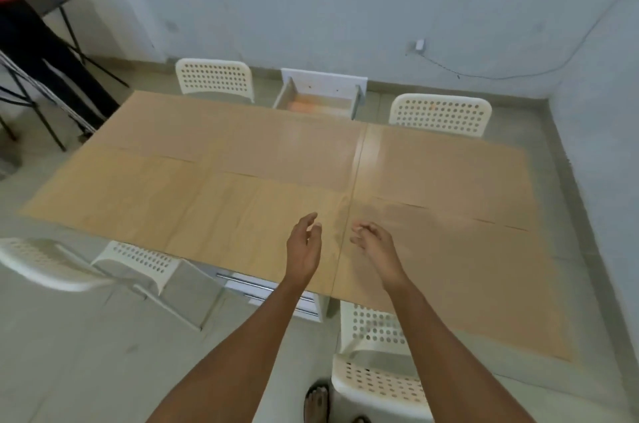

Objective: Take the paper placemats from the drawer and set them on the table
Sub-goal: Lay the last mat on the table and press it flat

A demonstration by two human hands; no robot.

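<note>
Several brown paper placemats lie flat across the table (366, 142), edge to edge: one at the near left (138, 201), one at the far left (214, 125), one at the near right (484, 270), one at the far right (449, 166). My left hand (304, 246) and my right hand (375, 244) hover just above the near middle of the table, fingers relaxed, holding nothing. A white drawer (320, 99) stands pulled out beyond the table's far edge, with something orange-tinted inside.
White perforated chairs stand at the far left (214, 78), far right (439, 113), near left (135, 261) and near right (377, 364). Drawer fronts with metal handles (262, 287) show under the near edge. A black folding stand (41, 52) is at the left.
</note>
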